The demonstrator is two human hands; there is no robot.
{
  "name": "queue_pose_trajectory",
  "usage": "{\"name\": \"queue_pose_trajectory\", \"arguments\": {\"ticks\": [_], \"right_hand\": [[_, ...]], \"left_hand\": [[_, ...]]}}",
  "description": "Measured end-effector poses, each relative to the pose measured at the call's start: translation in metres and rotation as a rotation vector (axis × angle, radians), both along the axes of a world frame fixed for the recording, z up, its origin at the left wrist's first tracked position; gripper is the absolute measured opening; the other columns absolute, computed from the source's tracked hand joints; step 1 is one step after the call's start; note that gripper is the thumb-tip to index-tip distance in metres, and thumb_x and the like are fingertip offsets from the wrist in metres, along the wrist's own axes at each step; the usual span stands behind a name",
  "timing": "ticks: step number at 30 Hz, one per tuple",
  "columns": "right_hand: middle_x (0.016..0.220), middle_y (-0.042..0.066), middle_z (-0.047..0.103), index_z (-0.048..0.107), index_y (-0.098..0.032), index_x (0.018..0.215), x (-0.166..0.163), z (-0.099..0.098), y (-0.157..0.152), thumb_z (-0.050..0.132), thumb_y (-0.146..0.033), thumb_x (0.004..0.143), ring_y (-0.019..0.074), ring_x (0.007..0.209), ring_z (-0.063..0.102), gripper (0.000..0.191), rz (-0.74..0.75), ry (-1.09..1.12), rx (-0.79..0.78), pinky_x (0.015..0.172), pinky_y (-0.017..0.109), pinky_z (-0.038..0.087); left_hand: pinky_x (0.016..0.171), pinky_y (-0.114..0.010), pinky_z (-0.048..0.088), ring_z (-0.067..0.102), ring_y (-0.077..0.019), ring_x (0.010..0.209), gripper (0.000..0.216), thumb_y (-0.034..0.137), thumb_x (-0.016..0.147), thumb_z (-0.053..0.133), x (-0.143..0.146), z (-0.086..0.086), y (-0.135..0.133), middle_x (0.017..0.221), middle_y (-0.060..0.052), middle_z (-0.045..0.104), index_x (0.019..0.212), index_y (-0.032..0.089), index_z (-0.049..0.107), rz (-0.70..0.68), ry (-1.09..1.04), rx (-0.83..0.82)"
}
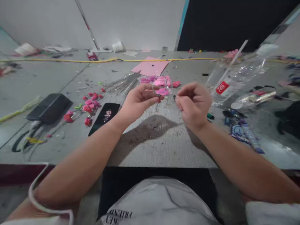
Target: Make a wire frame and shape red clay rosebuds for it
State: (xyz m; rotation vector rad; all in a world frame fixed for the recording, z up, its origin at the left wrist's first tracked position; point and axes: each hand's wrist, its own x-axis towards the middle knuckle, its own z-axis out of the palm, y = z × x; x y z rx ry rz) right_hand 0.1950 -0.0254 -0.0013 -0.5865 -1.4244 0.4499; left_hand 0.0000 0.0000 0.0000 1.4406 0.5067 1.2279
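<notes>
Ring point(166, 82), thin and shiny, is near the middle of the frame, pinched by the left hand point(140, 100). To its right, the right hand point(194, 106) is pinched tight, but I cannot tell on what. Pink pieces point(162, 92) lie behind the ring. A black phone point(105, 117) lies on the worktop point(150, 153), left of the middle.

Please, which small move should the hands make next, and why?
Perhaps bring the right hand a little closer to the thin ring: the left hand holds it at the fingertips, while the right hand, fingers pinched together, is apart from it.
</notes>
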Motion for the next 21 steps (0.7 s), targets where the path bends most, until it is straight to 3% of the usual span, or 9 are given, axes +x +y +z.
{"name": "queue_pose_trajectory", "arguments": {"ticks": [5, 11, 15, 21], "right_hand": [[0.064, -0.006, 0.053, 0.064, -0.024, 0.087, -0.004, 0.000, -0.004, 0.062, -0.014, 0.085, 0.0090, 0.050, 0.045, 0.011, -0.052, -0.100, -0.059, 0.048, 0.027, 0.034], [0.068, -0.006, 0.065, 0.060, -0.025, 0.098, -0.008, 0.000, -0.002, 0.068, -0.026, 0.093, 0.0111, 0.058, 0.062, 0.010, 0.076, -0.117, -0.197, 0.057, 0.028, 0.051], [0.071, -0.002, 0.069, 0.063, -0.023, 0.093, -0.008, -0.001, 0.000, 0.066, -0.031, 0.096, 0.0130, 0.063, 0.067, 0.010, 0.147, -0.117, -0.232, 0.061, 0.029, 0.055], [0.073, 0.000, 0.069, 0.067, -0.020, 0.083, -0.005, -0.001, 0.006, 0.068, -0.028, 0.091, 0.0138, 0.065, 0.064, 0.011, -0.008, -0.258, -0.300, 0.060, 0.030, 0.050]], "left_hand": [[0.093, -0.034, 0.060, 0.079, -0.0203, 0.099, 0.030, 0.019, 0.078, 0.087, 0.001, -0.001, 0.001, 0.097, -0.002, 0.081, 0.105, 0.020, 0.073, 0.002, 0.052, -0.053], [0.087, -0.031, 0.058, 0.075, -0.0168, 0.095, 0.023, 0.024, 0.081, 0.086, 0.000, -0.004, 0.001, 0.101, -0.003, 0.079, 0.103, 0.022, 0.078, -0.040, 0.072, -0.094], [0.087, -0.030, 0.057, 0.072, -0.0144, 0.089, 0.016, 0.023, 0.084, 0.084, -0.002, -0.004, 0.002, 0.096, -0.003, 0.077, 0.098, 0.020, 0.078, -0.054, 0.087, -0.127], [0.080, -0.023, 0.053, 0.072, -0.0117, 0.094, 0.019, 0.018, 0.086, 0.079, -0.003, -0.004, 0.005, 0.102, -0.003, 0.078, 0.104, 0.018, 0.074, 0.027, 0.132, -0.163]]}}
